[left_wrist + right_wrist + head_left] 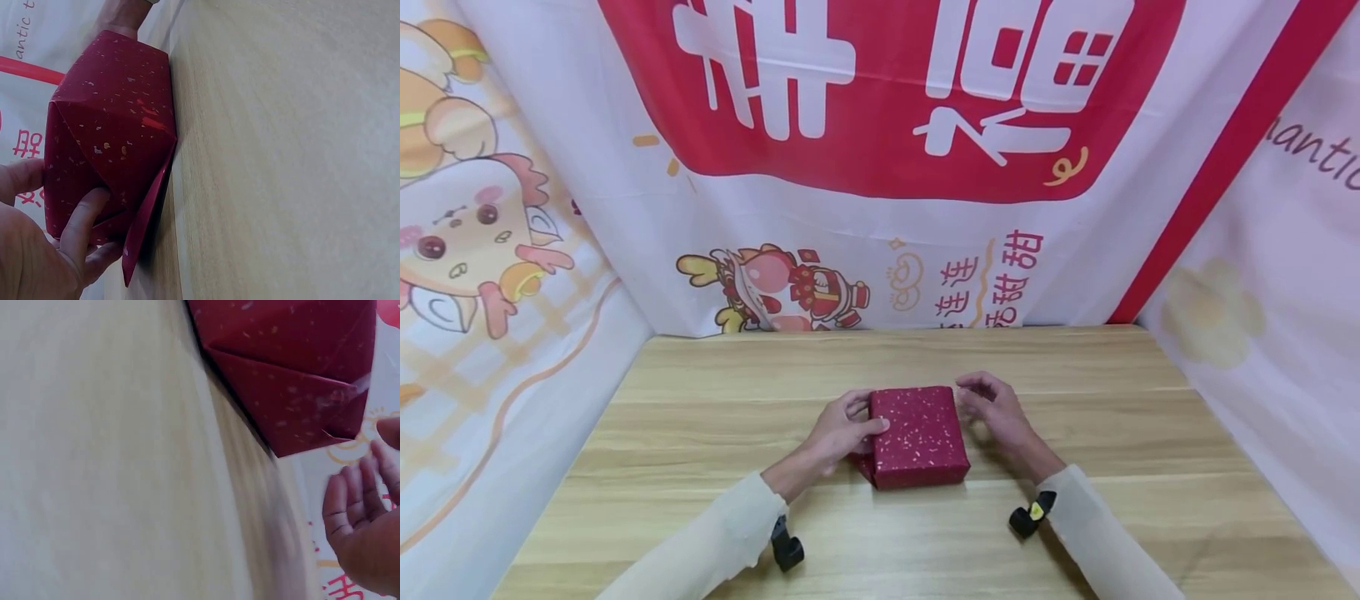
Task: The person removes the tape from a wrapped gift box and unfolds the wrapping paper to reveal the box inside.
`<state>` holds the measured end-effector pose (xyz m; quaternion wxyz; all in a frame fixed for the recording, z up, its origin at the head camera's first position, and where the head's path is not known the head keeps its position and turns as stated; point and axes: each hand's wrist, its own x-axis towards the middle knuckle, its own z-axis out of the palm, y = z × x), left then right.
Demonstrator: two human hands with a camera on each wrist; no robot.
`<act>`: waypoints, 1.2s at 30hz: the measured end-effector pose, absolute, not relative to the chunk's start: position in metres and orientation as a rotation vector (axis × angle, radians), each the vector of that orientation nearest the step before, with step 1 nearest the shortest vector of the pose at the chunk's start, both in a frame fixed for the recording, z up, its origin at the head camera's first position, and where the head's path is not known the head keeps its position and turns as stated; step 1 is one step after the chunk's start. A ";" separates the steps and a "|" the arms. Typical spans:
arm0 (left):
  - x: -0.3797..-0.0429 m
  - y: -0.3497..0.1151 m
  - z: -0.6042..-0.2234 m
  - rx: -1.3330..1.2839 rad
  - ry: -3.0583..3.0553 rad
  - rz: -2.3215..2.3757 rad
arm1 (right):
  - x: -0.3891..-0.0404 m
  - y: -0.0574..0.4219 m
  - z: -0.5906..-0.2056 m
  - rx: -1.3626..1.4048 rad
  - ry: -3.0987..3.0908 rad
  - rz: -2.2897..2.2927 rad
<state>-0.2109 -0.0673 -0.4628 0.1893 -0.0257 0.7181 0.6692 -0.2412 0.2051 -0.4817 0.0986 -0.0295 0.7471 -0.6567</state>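
A box wrapped in dark red, gold-flecked paper (919,437) sits on the table between both hands. My left hand (842,429) holds it at the left end, thumb on the top edge and fingers against the folded side. There, in the left wrist view, a pointed paper flap (145,219) sticks out low, near the table. Just off the right end is my right hand (996,410), its fingers loosely bent with nothing in them. In the right wrist view, that end's paper (281,394) is folded in, with a shiny patch (359,386) near the upper edge.
The wooden table (715,392) reaches back to a printed cloth (880,250). More printed cloth hangs along the left (512,400) and right (1240,350) sides. Small black devices are strapped at the left wrist (786,546) and right wrist (1032,515).
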 end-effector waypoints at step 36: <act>-0.212 -0.070 -0.463 -0.048 2.019 1.855 | -0.237 0.219 -0.438 -0.976 2.384 -1.092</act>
